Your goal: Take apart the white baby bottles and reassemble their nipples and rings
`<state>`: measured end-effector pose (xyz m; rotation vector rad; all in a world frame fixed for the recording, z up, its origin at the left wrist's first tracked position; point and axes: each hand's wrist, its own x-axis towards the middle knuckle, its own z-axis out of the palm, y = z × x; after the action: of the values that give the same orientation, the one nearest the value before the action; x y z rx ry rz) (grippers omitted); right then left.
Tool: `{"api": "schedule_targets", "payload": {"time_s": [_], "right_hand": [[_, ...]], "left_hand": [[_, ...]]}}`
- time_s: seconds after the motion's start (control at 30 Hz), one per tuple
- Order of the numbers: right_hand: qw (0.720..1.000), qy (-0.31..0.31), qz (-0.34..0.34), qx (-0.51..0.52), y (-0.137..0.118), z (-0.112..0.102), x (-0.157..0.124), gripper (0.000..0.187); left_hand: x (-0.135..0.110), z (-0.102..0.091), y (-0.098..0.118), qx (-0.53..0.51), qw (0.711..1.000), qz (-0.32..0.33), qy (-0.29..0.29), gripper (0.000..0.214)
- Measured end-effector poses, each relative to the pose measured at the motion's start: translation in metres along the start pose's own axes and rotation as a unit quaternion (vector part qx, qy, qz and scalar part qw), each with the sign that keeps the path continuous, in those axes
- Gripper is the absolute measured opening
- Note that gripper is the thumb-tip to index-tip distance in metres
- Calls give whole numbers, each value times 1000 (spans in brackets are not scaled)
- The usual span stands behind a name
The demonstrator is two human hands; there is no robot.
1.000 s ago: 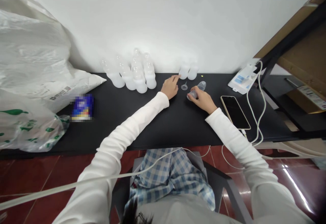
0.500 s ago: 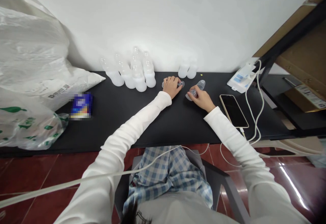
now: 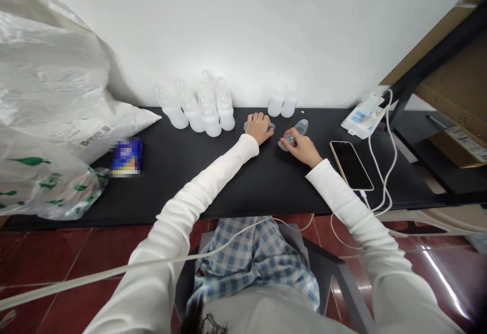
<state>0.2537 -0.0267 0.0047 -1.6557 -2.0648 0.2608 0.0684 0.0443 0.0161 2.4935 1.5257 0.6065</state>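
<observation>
My left hand (image 3: 258, 128) is closed over clear plastic lying on the black tabletop (image 3: 236, 182). One clear domed cap (image 3: 271, 126) shows beside its fingers, but most of what it covers is hidden. In my right hand (image 3: 304, 149), thumb and fingers grip another clear cap (image 3: 286, 142) low over the table. Just beyond those fingers lies a clear rounded plastic piece (image 3: 302, 126). Two short white rounded containers (image 3: 282, 107) stand behind the hands by the wall. To their left is a group of white bottles (image 3: 212, 127) with clear domed tops.
Large white plastic bags (image 3: 49, 85) fill the left end, with a blurred blue packet (image 3: 127, 156) beside them. A phone (image 3: 350, 165) with a charging cable lies right, near a white power strip (image 3: 363, 116). Shelving with a cardboard box (image 3: 456, 144) stands far right.
The view has shifted slightly, moving the scene a little to the right. My left fingers have shifted slightly over the clear plastic; the right hand keeps its hold.
</observation>
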Motion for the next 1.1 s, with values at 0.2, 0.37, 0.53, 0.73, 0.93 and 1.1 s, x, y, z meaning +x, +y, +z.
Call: {"api": "schedule_targets", "payload": {"time_s": [0.2, 0.37, 0.53, 0.73, 0.93, 1.1], "right_hand": [[1000, 5, -8, 8, 0, 2, -1, 39], [1000, 14, -2, 10, -1, 5, -1, 41], [994, 72, 29, 71, -7, 5, 0, 46], [975, 146, 90, 141, -29, 26, 17, 54], [962, 165, 94, 198, -59, 51, 39, 57], [972, 190, 53, 129, -74, 47, 37, 56]], "left_hand": [[0, -10, 8, 33, 999, 16, -26, 33], [-22, -10, -3, 27, 1000, -5, 6, 53], [-48, -13, -31, 15, 1000, -15, 9, 41], [-58, -15, -23, -156, 985, -6, 78, 29], [-58, -7, -10, -366, 926, 15, 92, 14], [-58, -6, -12, -469, 874, -56, 113, 33]]}}
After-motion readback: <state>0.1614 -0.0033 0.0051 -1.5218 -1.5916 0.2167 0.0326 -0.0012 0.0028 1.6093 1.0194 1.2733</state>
